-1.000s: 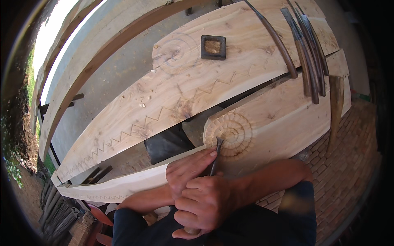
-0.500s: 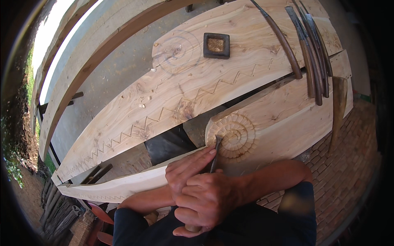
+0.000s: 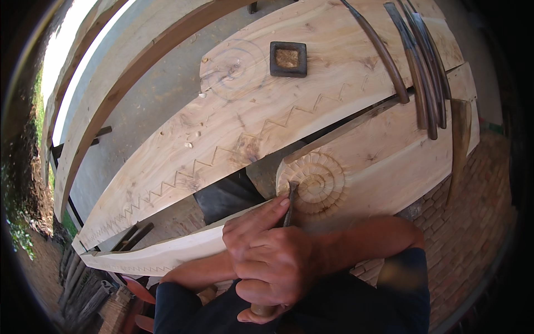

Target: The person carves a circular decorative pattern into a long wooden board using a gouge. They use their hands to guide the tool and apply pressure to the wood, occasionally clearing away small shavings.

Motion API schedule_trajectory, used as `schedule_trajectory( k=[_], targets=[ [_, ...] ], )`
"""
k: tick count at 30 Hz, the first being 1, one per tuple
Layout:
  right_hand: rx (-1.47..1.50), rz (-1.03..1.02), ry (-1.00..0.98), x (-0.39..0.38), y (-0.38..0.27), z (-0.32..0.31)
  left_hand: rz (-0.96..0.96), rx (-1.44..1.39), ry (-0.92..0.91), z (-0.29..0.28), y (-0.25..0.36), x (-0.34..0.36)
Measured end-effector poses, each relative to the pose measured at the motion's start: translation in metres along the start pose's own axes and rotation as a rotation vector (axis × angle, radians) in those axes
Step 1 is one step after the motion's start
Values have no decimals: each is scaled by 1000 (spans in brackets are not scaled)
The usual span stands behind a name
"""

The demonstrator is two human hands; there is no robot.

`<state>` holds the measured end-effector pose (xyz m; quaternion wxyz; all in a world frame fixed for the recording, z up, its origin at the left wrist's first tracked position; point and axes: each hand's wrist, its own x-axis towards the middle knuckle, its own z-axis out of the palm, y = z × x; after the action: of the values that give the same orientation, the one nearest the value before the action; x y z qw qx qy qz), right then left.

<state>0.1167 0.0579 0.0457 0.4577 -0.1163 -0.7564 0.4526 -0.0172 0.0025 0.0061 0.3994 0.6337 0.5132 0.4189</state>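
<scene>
A wood chisel (image 3: 290, 204) leans against the left side of a spiral carving (image 3: 320, 181), its flat tip on the ring of small carved segments. My right hand (image 3: 283, 259) is wrapped round its handle, whose rounded butt shows under the fist. In front of that fist, my left hand (image 3: 245, 231) grips low on the shaft, the outstretched forefinger lying along the metal close to the tip. The rest of the left hand's grip is partly hidden by the right. The carving sits at the rounded end of a pale curved plank (image 3: 384, 164).
Beyond lies a broader plank (image 3: 183, 150) with a zigzag groove, wood chips and a drawn spiral. A square dark dish (image 3: 288, 59) stands on it. Several long-handled chisels (image 3: 425, 78) lie at the far right. A dark gap separates the planks; curved timbers (image 3: 119, 83) arch at the left.
The chisel tip has shifted slightly left along the carving's edge, both hands still on the tool. The planks and dish appear a little further left and higher in view.
</scene>
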Motion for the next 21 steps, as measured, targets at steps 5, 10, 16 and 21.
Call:
schedule_trajectory(
  k=[5, 10, 16, 21],
  targets=[
    [-35, -61, 11, 4, 10, 9, -114, -96, 169, 15, 5, -18],
    [-216, -103, -92, -5, -19, 21, 44, 45, 43, 2, 2, -8],
    [-172, -85, -89, -10, -12, 22, -1, 13, -53, -2, 1, -5],
    [-181, -94, -78, -7, -8, 16, -10, 21, -104, -6, 3, 0]
  ],
)
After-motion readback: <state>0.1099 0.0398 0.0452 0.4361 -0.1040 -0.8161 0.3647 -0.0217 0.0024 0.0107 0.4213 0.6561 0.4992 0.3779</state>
